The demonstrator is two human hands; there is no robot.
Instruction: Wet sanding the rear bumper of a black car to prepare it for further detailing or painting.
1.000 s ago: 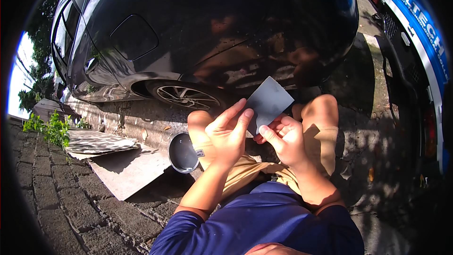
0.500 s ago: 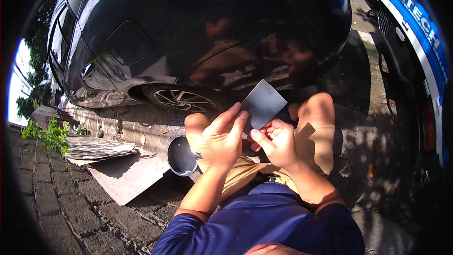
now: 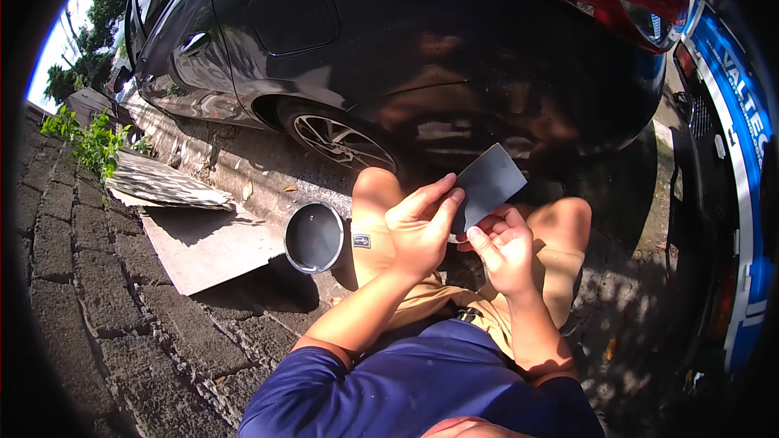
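A dark grey rectangular sheet that looks like sandpaper is held up between my hands, above my knees. My left hand pinches its left edge between thumb and fingers. At the lower edge, my right hand grips it with the thumb on top and the fingers curled beneath. Just beyond the sheet is the glossy dark side of a car, with its rear wheel ahead and to the left. A round dark bucket stands beside my left knee; what it contains is hard to make out.
A flat pale board and a patterned panel lie on the left, near a green plant. Rough paving blocks cover the ground there. At the far right stands a blue and white vehicle.
The view has shifted, so the car and bucket appear at different places. Both hands still hold the sheet, which is tilted a little further to the right.
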